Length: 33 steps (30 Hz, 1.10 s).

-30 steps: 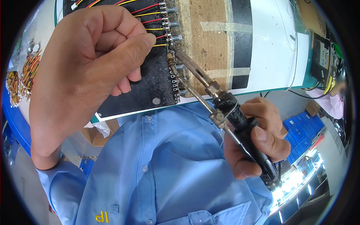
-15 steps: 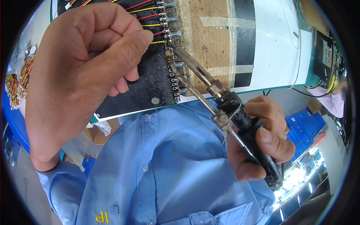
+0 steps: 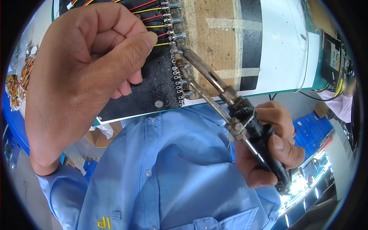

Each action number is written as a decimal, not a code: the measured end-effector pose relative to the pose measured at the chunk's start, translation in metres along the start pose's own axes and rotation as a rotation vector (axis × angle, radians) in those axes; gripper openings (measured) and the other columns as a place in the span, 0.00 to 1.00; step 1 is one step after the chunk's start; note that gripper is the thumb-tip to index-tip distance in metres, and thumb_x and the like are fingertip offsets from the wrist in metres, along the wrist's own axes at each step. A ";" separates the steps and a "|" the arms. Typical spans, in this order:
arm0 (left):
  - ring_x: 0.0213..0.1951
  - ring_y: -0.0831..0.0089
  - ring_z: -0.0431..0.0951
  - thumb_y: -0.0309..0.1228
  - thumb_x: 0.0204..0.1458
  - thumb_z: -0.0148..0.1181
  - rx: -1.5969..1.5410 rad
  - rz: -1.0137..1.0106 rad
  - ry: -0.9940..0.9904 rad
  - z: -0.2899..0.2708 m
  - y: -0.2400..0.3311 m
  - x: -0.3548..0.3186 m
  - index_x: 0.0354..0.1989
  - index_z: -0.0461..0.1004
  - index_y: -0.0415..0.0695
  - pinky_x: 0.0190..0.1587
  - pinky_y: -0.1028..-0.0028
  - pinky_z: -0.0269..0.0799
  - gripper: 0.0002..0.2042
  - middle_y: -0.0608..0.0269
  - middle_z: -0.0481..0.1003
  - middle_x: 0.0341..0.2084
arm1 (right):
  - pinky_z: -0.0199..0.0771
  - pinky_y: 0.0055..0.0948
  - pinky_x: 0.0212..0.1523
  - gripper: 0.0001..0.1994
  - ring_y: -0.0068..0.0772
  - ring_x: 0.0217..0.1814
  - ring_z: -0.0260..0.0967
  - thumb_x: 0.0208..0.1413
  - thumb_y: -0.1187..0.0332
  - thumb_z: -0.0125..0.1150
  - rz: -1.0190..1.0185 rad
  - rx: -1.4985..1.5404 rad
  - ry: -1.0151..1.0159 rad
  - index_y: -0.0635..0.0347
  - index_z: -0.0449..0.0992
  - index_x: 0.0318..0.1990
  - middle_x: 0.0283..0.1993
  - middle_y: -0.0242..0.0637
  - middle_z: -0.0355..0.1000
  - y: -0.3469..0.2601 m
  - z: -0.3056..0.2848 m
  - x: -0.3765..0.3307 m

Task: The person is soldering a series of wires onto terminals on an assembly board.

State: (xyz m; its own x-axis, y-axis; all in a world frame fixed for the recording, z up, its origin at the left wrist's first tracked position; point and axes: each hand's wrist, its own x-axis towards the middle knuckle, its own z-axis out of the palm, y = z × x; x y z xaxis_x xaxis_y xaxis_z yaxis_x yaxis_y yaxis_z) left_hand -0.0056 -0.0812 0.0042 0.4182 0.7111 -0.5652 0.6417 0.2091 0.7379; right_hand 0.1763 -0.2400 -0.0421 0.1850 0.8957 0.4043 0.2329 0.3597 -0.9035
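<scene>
Right hand: gripping soldering iron, easing off yellow wire; joint probably cooling. Left hand: pinching that wire.

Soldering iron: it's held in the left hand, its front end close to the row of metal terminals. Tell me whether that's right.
Not quite: the head view shows the soldering iron held in the right hand, its front end close to the row of metal terminals.
</scene>
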 end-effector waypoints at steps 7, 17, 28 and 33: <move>0.17 0.88 0.67 0.31 0.58 0.55 -0.007 0.013 -0.066 -0.003 0.004 0.009 0.30 0.70 0.38 0.21 0.86 0.62 0.09 0.69 0.71 0.17 | 0.74 0.34 0.27 0.28 0.44 0.28 0.72 0.62 0.46 0.45 -0.115 0.120 0.116 0.67 0.64 0.52 0.31 0.61 0.71 0.017 -0.001 0.012; 0.19 0.87 0.68 0.31 0.59 0.54 0.033 0.112 -0.112 -0.013 -0.005 0.001 0.32 0.71 0.40 0.22 0.85 0.63 0.08 0.70 0.71 0.17 | 0.76 0.29 0.28 0.30 0.37 0.25 0.73 0.62 0.46 0.42 -0.116 -0.119 0.404 0.72 0.60 0.50 0.27 0.52 0.72 0.034 0.023 0.028; 0.39 0.78 0.74 0.25 0.53 0.60 0.332 0.468 0.394 -0.054 -0.043 -0.053 0.43 0.74 0.35 0.46 0.79 0.68 0.10 0.61 0.76 0.37 | 0.72 0.26 0.26 0.31 0.38 0.28 0.74 0.60 0.44 0.47 -0.064 0.001 0.495 0.68 0.58 0.53 0.27 0.52 0.74 0.038 0.029 0.028; 0.33 0.74 0.68 0.24 0.47 0.64 0.529 0.213 0.861 -0.122 -0.115 -0.057 0.45 0.73 0.37 0.38 0.74 0.68 0.16 0.62 0.73 0.35 | 0.73 0.27 0.28 0.27 0.40 0.26 0.73 0.65 0.48 0.37 -0.098 -0.147 0.449 0.67 0.57 0.54 0.27 0.55 0.74 0.042 0.024 0.034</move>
State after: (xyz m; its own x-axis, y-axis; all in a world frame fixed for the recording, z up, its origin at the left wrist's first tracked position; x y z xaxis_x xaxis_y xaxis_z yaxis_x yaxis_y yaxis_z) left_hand -0.1819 -0.0641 -0.0031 0.0881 0.9819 0.1679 0.8959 -0.1518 0.4175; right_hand 0.1696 -0.1888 -0.0695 0.5417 0.6464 0.5374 0.3961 0.3676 -0.8414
